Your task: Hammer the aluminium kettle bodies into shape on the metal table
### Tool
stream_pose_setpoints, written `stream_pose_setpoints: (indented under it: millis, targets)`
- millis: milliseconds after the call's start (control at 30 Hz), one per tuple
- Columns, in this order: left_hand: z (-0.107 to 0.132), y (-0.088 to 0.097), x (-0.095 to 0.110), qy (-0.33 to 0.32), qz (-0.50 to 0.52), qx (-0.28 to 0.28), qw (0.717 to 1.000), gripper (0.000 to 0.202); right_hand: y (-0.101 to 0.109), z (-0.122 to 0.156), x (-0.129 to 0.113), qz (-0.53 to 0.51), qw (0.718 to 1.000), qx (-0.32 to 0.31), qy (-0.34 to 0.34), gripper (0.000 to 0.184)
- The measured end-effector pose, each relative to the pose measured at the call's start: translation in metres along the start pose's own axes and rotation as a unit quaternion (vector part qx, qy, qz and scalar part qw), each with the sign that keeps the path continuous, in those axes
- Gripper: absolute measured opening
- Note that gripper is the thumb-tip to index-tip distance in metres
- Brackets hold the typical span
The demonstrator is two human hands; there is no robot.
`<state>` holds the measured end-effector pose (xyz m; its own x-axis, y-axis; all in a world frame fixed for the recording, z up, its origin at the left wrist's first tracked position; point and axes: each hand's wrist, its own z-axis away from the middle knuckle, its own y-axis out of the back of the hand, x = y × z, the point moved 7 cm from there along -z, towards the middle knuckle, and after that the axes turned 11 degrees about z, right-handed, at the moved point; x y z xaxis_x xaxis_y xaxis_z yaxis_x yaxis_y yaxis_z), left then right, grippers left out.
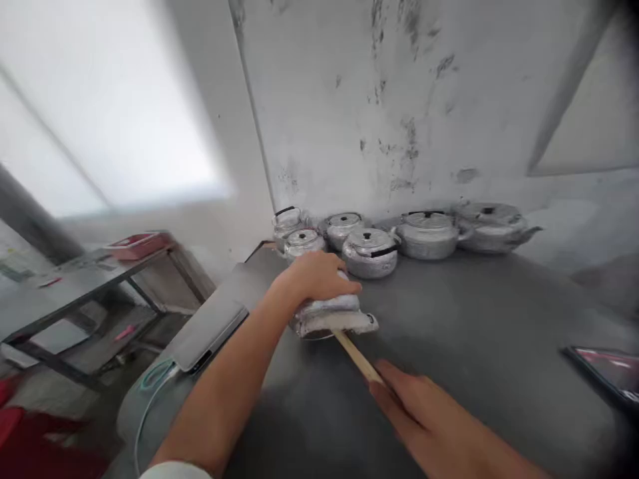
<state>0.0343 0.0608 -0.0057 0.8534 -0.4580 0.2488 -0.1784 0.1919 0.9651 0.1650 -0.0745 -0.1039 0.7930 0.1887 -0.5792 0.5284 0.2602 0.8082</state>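
Observation:
My left hand (322, 276) is closed over a silvery metal kettle (324, 306), which is tipped on its side on the dark table. My fingers hide much of its body. My right hand (414, 406) grips a wooden stick (357, 356), blurred near the fingers. Its far end meets a pale, wide edge at the kettle's near side; I cannot tell whether that edge belongs to the kettle or to the stick's head. Just behind my left hand stand a small lidded kettle (303, 241) and another lidded kettle (370, 253) with a black handle.
More metal kettles (429, 234) line the wall, one with a long spout (492, 226) at the right. A laptop-like grey device (212, 332) with a cable lies left. A dark-edged flat object (606, 372) is at the right. Beyond the table stands a bench with a red tray (137, 246).

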Motion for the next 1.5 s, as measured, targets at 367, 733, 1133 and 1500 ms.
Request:
stream_pose_setpoints:
  millis: [367, 733, 1133, 1500]
  targets:
    - [0.005, 0.004, 0.003, 0.001, 0.007, 0.03, 1.0, 0.061, 0.001, 0.007, -0.01, -0.013, 0.999, 0.032, 0.006, 0.04]
    - [0.004, 0.003, 0.0, 0.004, 0.007, 0.026, 1.0, 0.06, 0.0, 0.005, -0.007, -0.044, 0.999, -0.003, -0.015, 0.038]
    - [0.004, 0.004, 0.003, 0.01, 0.0, 0.033, 0.999, 0.061, -0.004, 0.005, -0.003, -0.042, 0.999, -0.021, -0.014, 0.046]
    - [0.004, 0.004, 0.003, 0.01, 0.002, 0.03, 1.0, 0.062, 0.003, 0.005, -0.007, -0.037, 0.999, 0.019, -0.006, 0.038]
